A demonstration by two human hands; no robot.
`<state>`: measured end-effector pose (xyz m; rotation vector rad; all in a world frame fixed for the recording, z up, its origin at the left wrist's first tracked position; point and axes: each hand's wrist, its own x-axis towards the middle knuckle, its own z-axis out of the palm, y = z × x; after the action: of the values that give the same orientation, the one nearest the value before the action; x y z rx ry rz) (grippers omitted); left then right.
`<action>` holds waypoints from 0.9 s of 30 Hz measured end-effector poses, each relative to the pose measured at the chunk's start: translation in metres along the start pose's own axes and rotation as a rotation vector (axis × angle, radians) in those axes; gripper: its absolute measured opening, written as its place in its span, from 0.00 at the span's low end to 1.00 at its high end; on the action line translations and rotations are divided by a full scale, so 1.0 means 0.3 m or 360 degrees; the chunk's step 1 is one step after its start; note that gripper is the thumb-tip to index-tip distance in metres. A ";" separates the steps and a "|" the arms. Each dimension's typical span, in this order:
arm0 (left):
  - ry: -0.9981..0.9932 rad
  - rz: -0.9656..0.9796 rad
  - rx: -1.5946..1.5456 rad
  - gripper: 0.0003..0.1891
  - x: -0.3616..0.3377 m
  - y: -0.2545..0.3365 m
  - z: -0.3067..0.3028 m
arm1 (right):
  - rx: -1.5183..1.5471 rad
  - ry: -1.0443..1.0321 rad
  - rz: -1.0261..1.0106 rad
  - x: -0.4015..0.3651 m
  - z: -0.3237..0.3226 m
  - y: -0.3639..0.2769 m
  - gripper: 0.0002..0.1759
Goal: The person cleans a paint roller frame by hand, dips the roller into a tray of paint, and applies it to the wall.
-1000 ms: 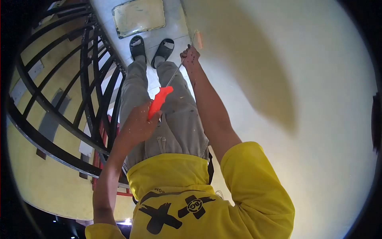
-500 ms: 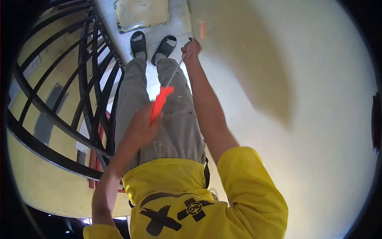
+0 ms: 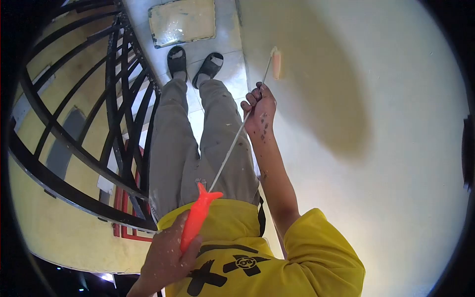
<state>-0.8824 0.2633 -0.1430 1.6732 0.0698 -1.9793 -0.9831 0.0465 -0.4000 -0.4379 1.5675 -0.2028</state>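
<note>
A small paint roller is held in both hands. My left hand (image 3: 170, 252) is closed round its orange handle (image 3: 196, 220), close to the front of my yellow shirt. Its thin rod (image 3: 228, 153) slants up and to the right across my grey trousers. Farther up, my right hand (image 3: 261, 111) has its fingers curled round that rod, with dark smudges on the wrist. Just past this hand the pale orange roller head (image 3: 277, 65) lies against the cream wall (image 3: 396, 148), in the edge of a shadow.
Black metal railing bars (image 3: 74, 143) curve along the left side. My feet in dark slippers (image 3: 208, 68) stand on the pale tiled floor (image 3: 230, 57). In front of them lies a flat cream-coated tray or board (image 3: 183, 22). A red frame (image 3: 123, 210) shows behind the railing.
The roller has come back towards my body, its handle now near my shirt and its head lower along the wall. Both hands have moved with it, still gripping it.
</note>
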 end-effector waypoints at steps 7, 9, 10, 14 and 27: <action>0.0136 0.0279 0.0299 0.22 0.436 -0.105 -0.042 | -0.0040 -0.0105 -0.0101 0.555 -0.035 0.214 0.09; 0.0205 0.0300 0.0358 0.22 0.443 -0.065 -0.049 | 0.0128 -0.0137 -0.0006 0.597 -0.043 0.221 0.10; 0.0207 0.0332 0.0278 0.22 0.403 -0.058 -0.062 | 0.0047 -0.0151 -0.0079 0.509 -0.011 0.188 0.11; 0.0147 0.0291 0.0109 0.25 0.012 -0.057 -0.096 | -0.0214 -0.0099 -0.0210 0.000 0.081 0.004 0.12; 0.0355 0.0571 0.0134 0.17 0.570 -0.171 -0.143 | -0.0316 -0.0038 -0.0316 0.641 0.129 0.241 0.11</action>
<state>-0.8798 0.2604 -0.3265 1.8093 -0.2206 -1.5471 -0.9543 0.0413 -0.6072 -0.7505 1.5264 -0.1940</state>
